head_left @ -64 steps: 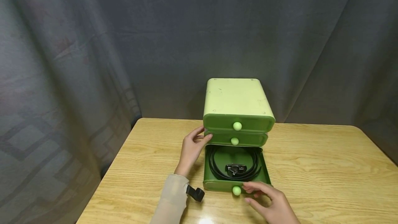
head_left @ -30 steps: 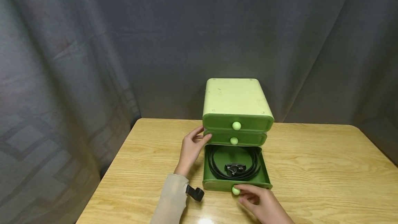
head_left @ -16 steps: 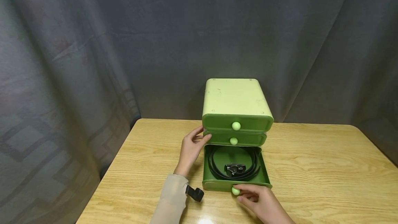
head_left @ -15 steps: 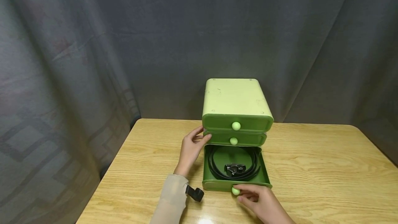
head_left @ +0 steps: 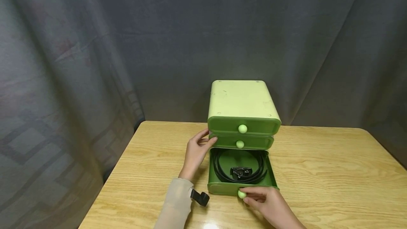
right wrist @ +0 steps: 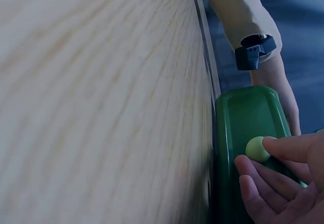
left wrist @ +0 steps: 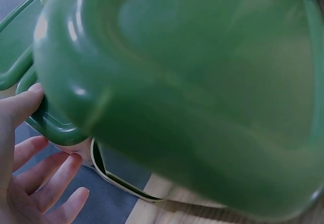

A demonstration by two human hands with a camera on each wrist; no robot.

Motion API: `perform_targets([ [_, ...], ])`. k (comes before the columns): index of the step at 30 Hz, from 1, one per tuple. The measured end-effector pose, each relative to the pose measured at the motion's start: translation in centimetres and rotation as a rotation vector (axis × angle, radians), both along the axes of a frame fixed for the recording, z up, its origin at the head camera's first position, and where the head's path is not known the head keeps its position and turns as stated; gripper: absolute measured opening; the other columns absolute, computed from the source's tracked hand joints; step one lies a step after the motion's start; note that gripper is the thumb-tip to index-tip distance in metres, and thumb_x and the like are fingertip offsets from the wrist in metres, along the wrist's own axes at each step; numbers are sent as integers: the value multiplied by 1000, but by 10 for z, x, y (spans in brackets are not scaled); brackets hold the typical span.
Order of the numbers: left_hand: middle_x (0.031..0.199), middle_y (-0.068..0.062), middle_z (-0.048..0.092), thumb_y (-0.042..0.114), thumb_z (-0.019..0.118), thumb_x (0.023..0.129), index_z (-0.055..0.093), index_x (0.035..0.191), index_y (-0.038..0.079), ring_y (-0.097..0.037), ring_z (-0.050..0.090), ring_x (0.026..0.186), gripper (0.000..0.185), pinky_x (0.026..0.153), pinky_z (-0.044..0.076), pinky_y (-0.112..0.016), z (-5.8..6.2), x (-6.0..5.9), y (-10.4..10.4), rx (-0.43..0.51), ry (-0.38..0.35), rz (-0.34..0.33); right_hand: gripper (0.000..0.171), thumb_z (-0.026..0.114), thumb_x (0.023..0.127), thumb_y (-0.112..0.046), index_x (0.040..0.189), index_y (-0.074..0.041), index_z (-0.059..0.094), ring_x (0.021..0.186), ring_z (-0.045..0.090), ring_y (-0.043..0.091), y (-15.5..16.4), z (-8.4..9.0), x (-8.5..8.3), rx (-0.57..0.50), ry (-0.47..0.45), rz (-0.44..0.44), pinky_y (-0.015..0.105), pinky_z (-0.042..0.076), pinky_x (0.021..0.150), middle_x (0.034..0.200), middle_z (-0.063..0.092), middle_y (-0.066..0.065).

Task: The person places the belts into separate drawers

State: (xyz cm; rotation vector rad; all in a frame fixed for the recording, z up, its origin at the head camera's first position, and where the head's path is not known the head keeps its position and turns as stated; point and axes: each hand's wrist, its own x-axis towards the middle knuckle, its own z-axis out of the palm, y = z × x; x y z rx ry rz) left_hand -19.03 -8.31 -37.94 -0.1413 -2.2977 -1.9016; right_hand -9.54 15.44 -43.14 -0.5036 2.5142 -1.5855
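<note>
A small cabinet (head_left: 243, 98) with a pale yellow-green shell and green drawers stands on the table. Its bottom drawer (head_left: 219, 188) is pulled out, showing a coiled black belt (head_left: 217, 169) with a dark metal buckle (head_left: 241, 173). My right hand (head_left: 270, 202) pinches the round light-green knob (head_left: 242, 194) of that drawer; in the right wrist view the thumb lies on the knob (right wrist: 257, 149). My left hand (head_left: 195, 154) rests against the cabinet's left side, thumb at the front edge of the middle drawer (head_left: 225, 142), other fingers extended in the left wrist view (left wrist: 45, 183).
The wooden table (head_left: 324, 165) extends to both sides of the cabinet. A dark grey curtain (head_left: 178, 45) hangs behind it. The top drawer (head_left: 222, 125) and middle drawer are closed. A black wrist strap mount (head_left: 200, 198) sticks out from the left sleeve.
My right hand has come left to the bottom drawer's knob, and its thumb and finger have closed on it. The left hand and the drawer have stayed in place.
</note>
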Motion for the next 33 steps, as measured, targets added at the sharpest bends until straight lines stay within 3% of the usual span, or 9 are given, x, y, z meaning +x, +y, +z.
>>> perform_targets([
  [12, 132, -19, 60, 16, 71, 93, 58, 136, -1, -34, 63, 107, 48, 86, 56, -40, 1, 0, 4, 12, 6, -5, 19, 80, 84, -19, 102, -12, 79, 87, 69, 5, 1, 3, -2, 35, 48, -63, 21, 57, 71, 101, 75, 5],
  [20, 132, -19, 60, 16, 72, 93, 58, 136, -1, -34, 63, 107, 48, 86, 56, -40, 1, 0, 4, 16, 4, -3, 16, 81, 83, -20, 99, -16, 80, 87, 70, 8, -1, 4, -4, 37, -7, -106, 20, 56, 69, 99, 75, 4],
  [33, 132, -18, 60, 17, 71, 93, 58, 136, -1, -33, 63, 107, 49, 86, 56, -39, 0, 0, 1, 11, 7, -3, 14, 83, 81, -18, 95, -17, 81, 84, 71, 9, -6, 1, -12, 26, -1, -158, 20, 57, 68, 97, 75, 4],
])
